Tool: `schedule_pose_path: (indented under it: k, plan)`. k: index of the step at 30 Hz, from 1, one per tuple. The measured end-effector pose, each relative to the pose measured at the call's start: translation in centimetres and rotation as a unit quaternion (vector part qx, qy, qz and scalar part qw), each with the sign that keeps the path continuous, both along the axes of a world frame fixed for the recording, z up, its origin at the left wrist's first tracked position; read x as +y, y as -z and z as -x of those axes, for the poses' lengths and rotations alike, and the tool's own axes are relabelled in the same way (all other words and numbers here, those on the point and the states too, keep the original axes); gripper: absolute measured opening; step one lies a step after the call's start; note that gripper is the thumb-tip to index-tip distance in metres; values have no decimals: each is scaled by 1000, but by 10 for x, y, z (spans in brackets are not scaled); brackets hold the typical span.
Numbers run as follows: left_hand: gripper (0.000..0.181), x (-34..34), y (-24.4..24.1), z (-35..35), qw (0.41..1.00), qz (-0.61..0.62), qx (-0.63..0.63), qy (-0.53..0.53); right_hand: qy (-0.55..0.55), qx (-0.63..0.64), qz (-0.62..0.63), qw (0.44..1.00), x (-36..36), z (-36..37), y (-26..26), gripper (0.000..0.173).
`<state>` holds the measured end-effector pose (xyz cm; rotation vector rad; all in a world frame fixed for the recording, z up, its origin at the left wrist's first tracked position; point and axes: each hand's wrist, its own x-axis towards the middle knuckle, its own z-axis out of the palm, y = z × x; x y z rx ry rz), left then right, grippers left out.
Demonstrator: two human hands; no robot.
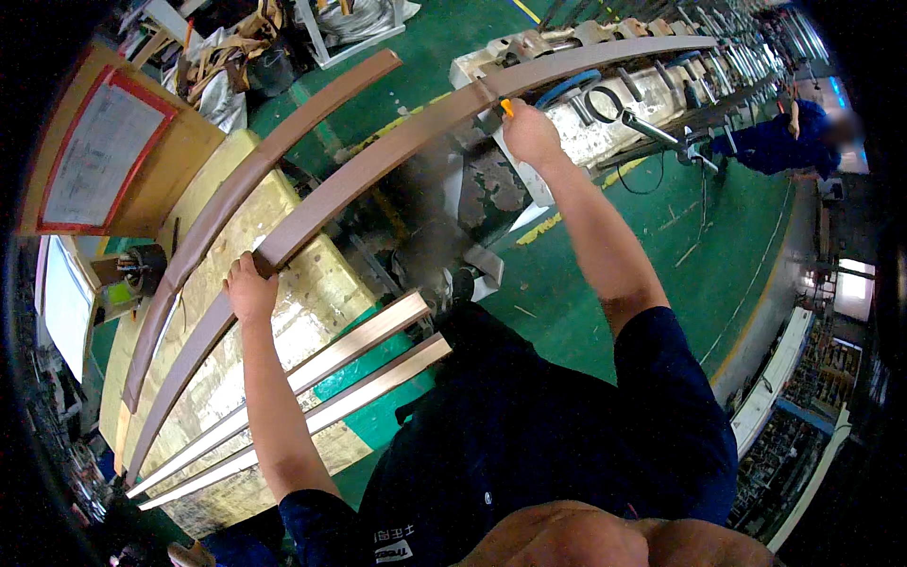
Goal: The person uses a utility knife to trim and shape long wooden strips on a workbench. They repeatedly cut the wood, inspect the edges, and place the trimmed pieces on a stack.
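A long brown profile strip (390, 149) runs from the yellowish worktable across to a machine bed. My left hand (251, 290) grips it over the table, fingers wrapped across its top. My right hand (531, 133) is closed around a small tool with an orange part (506, 107), held at the strip's near edge where it meets the machine. Most of that tool is hidden in my fist, so its kind is unclear. Beyond, a second brown strip (244, 170) lies roughly parallel on the table. Two strips with pale, shiny faces (368, 340) (382, 383) rest nearer my body.
The worktable (319, 276) has a stained top. The machine bed (638, 99) carries many clamps and rods, with a jointed metal handle (648, 131) sticking out. A person in dark blue (779, 142) stands at its far side. A red-taped sheet (106, 152) is on a board at left.
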<state>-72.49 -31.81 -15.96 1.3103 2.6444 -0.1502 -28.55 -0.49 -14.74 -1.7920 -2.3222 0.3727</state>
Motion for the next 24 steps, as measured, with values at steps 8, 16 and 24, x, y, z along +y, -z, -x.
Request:
schedule_pose_path:
  k: [8, 16, 24]
  plan:
    - [64, -29, 0, 26, 1000, -17, 11, -1, -10, 30, -30, 999, -25, 28, 6, 25]
    - [67, -54, 3, 53, 1000, -4, 27, -1, -26, 15, -11, 999, -50, 53, 2, 26]
    - [60, -80, 1, 73, 998, -1, 63, -31, -49, -77, 77, 993, -61, 107, -24, 27]
